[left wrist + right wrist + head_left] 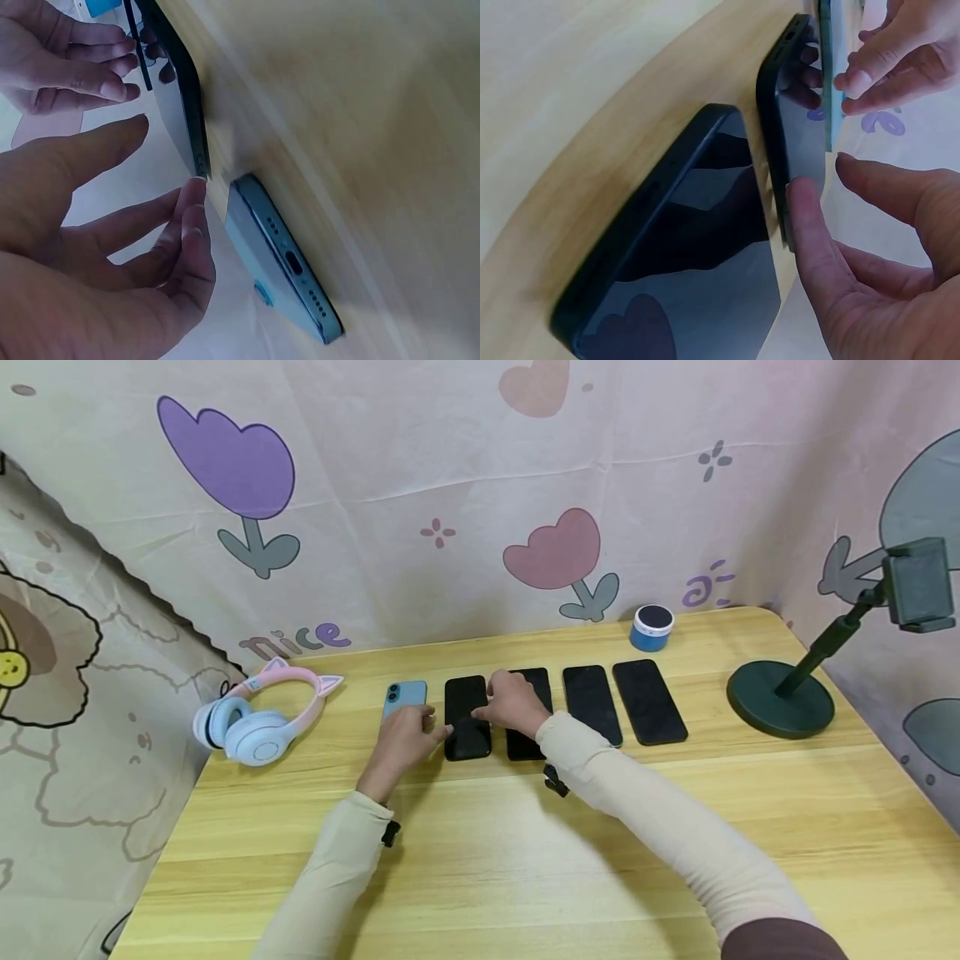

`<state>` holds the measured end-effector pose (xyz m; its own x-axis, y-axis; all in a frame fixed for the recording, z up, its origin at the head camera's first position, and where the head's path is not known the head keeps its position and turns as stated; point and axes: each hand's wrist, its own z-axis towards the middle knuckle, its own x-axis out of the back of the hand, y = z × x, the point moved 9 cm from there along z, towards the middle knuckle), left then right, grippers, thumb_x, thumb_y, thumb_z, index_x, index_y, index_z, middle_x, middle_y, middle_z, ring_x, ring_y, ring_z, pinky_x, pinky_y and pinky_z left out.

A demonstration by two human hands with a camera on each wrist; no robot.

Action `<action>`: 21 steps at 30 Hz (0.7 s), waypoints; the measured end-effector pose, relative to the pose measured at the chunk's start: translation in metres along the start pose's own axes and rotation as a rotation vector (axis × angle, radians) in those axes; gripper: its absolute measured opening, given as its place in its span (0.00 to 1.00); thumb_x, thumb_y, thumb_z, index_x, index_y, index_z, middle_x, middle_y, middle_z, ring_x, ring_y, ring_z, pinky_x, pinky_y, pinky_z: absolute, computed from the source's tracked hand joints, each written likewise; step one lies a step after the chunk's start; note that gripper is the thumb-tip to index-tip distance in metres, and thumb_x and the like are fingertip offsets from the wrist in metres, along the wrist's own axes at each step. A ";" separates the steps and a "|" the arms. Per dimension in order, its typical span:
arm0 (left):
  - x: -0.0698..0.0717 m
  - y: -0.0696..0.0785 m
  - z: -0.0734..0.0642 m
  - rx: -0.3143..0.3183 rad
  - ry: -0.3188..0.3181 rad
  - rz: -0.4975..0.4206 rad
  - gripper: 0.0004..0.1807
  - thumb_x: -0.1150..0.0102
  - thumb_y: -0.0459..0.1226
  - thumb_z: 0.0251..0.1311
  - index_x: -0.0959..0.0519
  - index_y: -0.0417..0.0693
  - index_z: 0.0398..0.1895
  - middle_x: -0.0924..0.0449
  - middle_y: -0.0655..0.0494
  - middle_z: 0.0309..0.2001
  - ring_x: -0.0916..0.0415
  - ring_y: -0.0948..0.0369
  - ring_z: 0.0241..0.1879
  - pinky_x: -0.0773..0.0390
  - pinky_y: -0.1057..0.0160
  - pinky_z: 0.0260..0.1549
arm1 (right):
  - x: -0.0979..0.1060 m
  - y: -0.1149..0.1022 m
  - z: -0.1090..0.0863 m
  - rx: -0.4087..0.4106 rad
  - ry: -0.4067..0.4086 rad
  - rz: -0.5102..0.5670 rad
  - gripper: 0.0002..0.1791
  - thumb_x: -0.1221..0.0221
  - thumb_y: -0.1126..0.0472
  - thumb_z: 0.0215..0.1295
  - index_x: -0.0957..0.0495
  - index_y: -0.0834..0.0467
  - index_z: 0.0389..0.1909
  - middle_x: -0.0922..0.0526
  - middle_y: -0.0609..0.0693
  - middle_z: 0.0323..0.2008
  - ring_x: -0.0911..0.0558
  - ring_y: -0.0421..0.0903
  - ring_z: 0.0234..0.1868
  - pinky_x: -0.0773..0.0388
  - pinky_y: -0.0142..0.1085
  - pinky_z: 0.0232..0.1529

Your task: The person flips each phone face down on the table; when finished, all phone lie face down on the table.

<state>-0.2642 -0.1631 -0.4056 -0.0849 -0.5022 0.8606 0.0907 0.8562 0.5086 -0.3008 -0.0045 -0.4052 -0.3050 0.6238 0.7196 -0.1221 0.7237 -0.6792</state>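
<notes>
A black phone [467,717] lies screen up on the table between my two hands. My left hand [405,739] is at its left side, partly covering a blue phone [408,692] that lies back up. In the left wrist view, the fingertips are right at the black phone's edge [196,124], thumb apart. My right hand [513,702] reaches over another black phone [538,681]; in the right wrist view, one fingertip is at the right edge of the middle black phone [799,135], thumb apart. Neither hand's fingers are curled round a phone.
To the right lie two more dark phones, one [592,702] beside the other [649,702]. Pink and blue cat-ear headphones [262,714] sit at the left. A blue cylindrical speaker [652,628] stands at the back, and a dark green phone stand [780,700] at the right.
</notes>
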 end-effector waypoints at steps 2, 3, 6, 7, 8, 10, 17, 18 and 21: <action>-0.002 0.001 0.001 0.006 -0.002 0.018 0.20 0.30 0.43 0.63 0.18 0.32 0.43 0.21 0.47 0.32 0.30 0.56 0.30 0.24 0.55 0.36 | 0.000 0.002 0.000 -0.007 0.001 0.000 0.15 0.27 0.57 0.61 0.19 0.65 0.32 0.23 0.47 0.20 0.25 0.40 0.19 0.30 0.34 0.26; -0.004 0.001 0.001 0.007 -0.004 0.026 0.18 0.30 0.43 0.63 0.19 0.34 0.37 0.24 0.49 0.28 0.33 0.57 0.28 0.27 0.58 0.31 | -0.001 0.003 0.000 -0.011 -0.001 0.003 0.14 0.27 0.57 0.61 0.19 0.65 0.31 0.21 0.48 0.19 0.25 0.41 0.19 0.31 0.34 0.25; -0.007 0.003 0.002 0.005 -0.015 0.041 0.21 0.29 0.44 0.62 0.27 0.40 0.23 0.39 0.56 0.20 0.43 0.60 0.21 0.41 0.62 0.23 | -0.003 0.004 0.001 -0.022 -0.016 0.004 0.14 0.27 0.58 0.61 0.19 0.63 0.26 0.19 0.50 0.18 0.22 0.42 0.17 0.31 0.34 0.22; -0.008 0.003 0.002 0.002 -0.018 0.046 0.23 0.29 0.44 0.62 0.30 0.42 0.20 0.43 0.57 0.19 0.46 0.60 0.20 0.44 0.63 0.22 | -0.004 0.005 0.001 -0.024 -0.021 0.004 0.14 0.27 0.58 0.61 0.19 0.62 0.24 0.19 0.51 0.17 0.23 0.43 0.17 0.32 0.34 0.20; -0.009 0.003 0.003 0.001 -0.023 0.051 0.25 0.29 0.44 0.62 0.34 0.44 0.18 0.47 0.58 0.18 0.48 0.60 0.20 0.47 0.62 0.23 | -0.005 0.005 0.002 -0.025 -0.025 0.003 0.15 0.27 0.58 0.61 0.19 0.62 0.23 0.19 0.51 0.17 0.24 0.43 0.16 0.32 0.34 0.20; -0.011 0.004 0.003 0.001 -0.025 0.064 0.27 0.28 0.45 0.61 0.36 0.47 0.16 0.49 0.59 0.18 0.48 0.59 0.21 0.47 0.62 0.24 | -0.006 0.005 0.002 -0.027 -0.028 -0.005 0.14 0.27 0.58 0.60 0.20 0.61 0.23 0.20 0.50 0.18 0.24 0.43 0.17 0.30 0.33 0.20; -0.016 0.005 0.004 0.009 -0.037 0.081 0.21 0.29 0.45 0.62 0.26 0.42 0.21 0.39 0.57 0.20 0.40 0.55 0.28 0.44 0.58 0.34 | -0.008 0.003 0.001 -0.016 -0.021 -0.036 0.13 0.26 0.59 0.58 0.20 0.62 0.27 0.20 0.52 0.25 0.22 0.45 0.24 0.26 0.36 0.27; -0.017 0.005 0.004 0.010 -0.040 0.071 0.19 0.29 0.45 0.62 0.23 0.41 0.24 0.34 0.56 0.22 0.38 0.54 0.30 0.43 0.57 0.36 | -0.009 0.002 0.001 -0.012 -0.018 -0.038 0.14 0.25 0.60 0.58 0.20 0.62 0.27 0.20 0.52 0.25 0.23 0.45 0.24 0.26 0.36 0.27; -0.018 0.005 0.003 0.024 -0.042 0.042 0.16 0.29 0.44 0.62 0.18 0.38 0.34 0.25 0.51 0.28 0.34 0.52 0.36 0.40 0.55 0.40 | -0.011 -0.001 0.001 0.001 -0.018 -0.042 0.15 0.25 0.60 0.58 0.23 0.62 0.26 0.23 0.51 0.23 0.25 0.45 0.23 0.28 0.35 0.26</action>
<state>-0.2654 -0.1494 -0.4186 -0.1234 -0.4604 0.8791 0.0708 0.8795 0.4706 -0.2986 -0.0123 -0.4123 -0.3170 0.5877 0.7444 -0.1363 0.7485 -0.6489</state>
